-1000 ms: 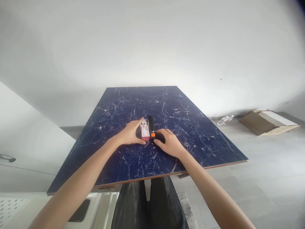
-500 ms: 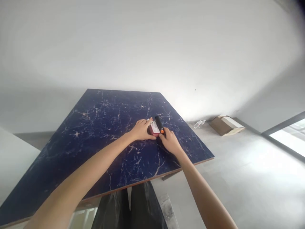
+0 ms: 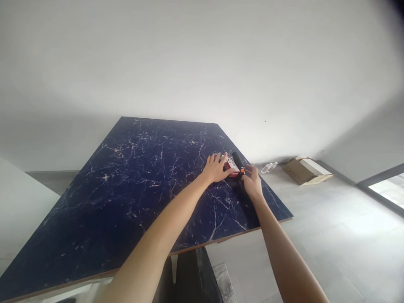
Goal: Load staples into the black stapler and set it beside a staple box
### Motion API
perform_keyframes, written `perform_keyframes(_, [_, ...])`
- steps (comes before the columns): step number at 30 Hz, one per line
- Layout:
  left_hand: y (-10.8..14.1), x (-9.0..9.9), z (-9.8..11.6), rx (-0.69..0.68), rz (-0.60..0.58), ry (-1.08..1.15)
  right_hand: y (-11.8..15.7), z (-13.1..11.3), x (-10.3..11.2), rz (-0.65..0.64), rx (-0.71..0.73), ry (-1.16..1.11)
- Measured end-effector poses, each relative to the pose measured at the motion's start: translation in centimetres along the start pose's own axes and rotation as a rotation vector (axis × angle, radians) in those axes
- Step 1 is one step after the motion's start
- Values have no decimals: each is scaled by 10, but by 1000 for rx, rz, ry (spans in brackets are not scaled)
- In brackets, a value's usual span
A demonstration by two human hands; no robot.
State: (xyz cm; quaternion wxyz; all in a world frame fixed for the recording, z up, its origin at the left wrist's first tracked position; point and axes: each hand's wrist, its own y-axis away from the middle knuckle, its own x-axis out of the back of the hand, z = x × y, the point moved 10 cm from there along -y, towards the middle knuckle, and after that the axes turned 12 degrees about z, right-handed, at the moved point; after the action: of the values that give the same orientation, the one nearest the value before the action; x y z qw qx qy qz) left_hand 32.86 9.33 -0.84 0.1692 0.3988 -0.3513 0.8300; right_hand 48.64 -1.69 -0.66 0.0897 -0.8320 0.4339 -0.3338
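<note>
My left hand (image 3: 215, 168) lies over a small red and white box (image 3: 232, 167), its thumb and forefinger on the box and its other fingers spread on the tabletop. Right beside the box is a black cylinder-like object (image 3: 237, 160) with an orange part at its near end; its exact kind cannot be made out. My right hand (image 3: 253, 183) is at the right of that near end, fingers loosely bent and apart, thumb close to the orange part. Both things rest on the dark blue marbled table (image 3: 151, 176), near its right edge.
The table's far edge is close to a white wall (image 3: 189, 63). On the floor to the right lie a clear plastic bottle (image 3: 269, 167) and an opened cardboard box (image 3: 306, 171). A marbled slab (image 3: 224, 280) is on the floor below the near edge.
The small box and the black object have slid right across the table, both hands moving with them. My right hand's fingers have loosened from the black object. The view has shifted slightly.
</note>
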Motion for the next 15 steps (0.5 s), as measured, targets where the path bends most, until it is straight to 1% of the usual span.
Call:
perform_keyframes(2, [6, 23, -14, 128, 121, 44, 3, -7, 20, 150, 28, -24])
perform_keyframes(4, [14, 52, -30, 226, 258, 60, 13, -27, 34, 276, 149, 26])
perform_keyframes(5, [18, 67, -36, 245, 323, 55, 20, -41, 33, 295, 226, 53])
perform_keyframes(6, [23, 81, -41, 249, 380, 41, 28, -57, 26, 281, 301, 72])
perform_keyframes(8, [32, 104, -50, 258, 447, -1, 46, -90, -2, 182, 418, 40])
perform_keyframes(10, [41, 117, -59, 278, 432, -37, 63, -124, -39, 53, 513, -20])
perform_keyframes(12, [52, 121, -66, 276, 344, -42, 78, -154, -78, -99, 607, -53])
perform_keyframes(13, [60, 123, -70, 270, 295, -35, 83, -166, -95, -168, 652, -67])
perform_keyframes(15, [78, 126, -75, 225, 187, -24, 93, -184, -120, -308, 745, -82])
